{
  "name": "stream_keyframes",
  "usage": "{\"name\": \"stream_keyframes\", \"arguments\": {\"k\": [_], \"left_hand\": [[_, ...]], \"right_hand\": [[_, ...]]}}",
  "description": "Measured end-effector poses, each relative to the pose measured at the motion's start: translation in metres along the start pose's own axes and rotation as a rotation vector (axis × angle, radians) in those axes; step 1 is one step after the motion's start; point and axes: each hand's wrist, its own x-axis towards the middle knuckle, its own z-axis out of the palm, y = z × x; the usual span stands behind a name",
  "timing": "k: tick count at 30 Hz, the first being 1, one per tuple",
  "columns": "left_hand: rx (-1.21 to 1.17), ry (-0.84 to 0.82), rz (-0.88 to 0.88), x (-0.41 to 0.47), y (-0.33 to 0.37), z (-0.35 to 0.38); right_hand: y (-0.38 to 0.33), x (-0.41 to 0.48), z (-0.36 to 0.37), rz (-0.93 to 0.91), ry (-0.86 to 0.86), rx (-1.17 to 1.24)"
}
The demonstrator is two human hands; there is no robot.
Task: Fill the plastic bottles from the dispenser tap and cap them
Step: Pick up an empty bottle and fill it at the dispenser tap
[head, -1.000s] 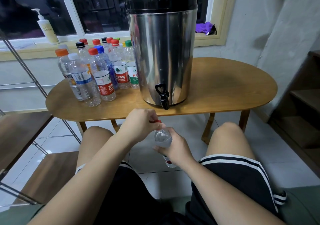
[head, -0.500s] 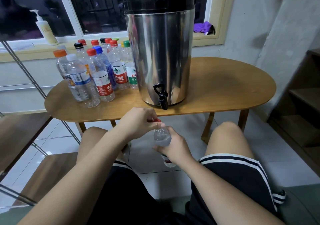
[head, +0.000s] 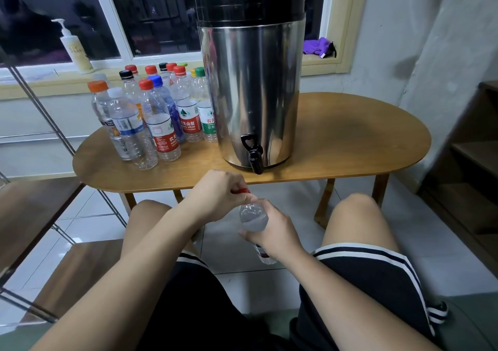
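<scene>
Near wooden table (head: 350, 140), right hand (head: 272, 233) grips bottle (head: 252, 217) (tilted); left fingers (head: 235, 184) pinch red cap (head: 243, 191).

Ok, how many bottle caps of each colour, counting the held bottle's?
Red caps: 6 (5 on table, 1 on held bottle)
Black caps: 2
Blue caps: 1
Orange caps: 1
White caps: 1
Green caps: 1
Yellow caps: 1
Total: 13 clear; some behind too hidden to tell
</scene>
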Motion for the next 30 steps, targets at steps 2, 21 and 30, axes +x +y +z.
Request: {"name": "stream_keyframes", "arguments": {"k": [2,21,30], "left_hand": [[-0.036,0.018,0.007,-0.002,0.003,-0.002],[-0.552,0.081,0.140,-0.022,0.040,-0.096],[-0.582,0.178,0.136,-0.011,0.055,-0.111]], "right_hand": [[-0.004,0.001,-0.004,0.000,-0.013,-0.006],[-0.095,0.000,-0.099,-0.167,-0.290,0.201],[-0.122,0.005,-0.124,-0.252,-0.205,0.109]]}}
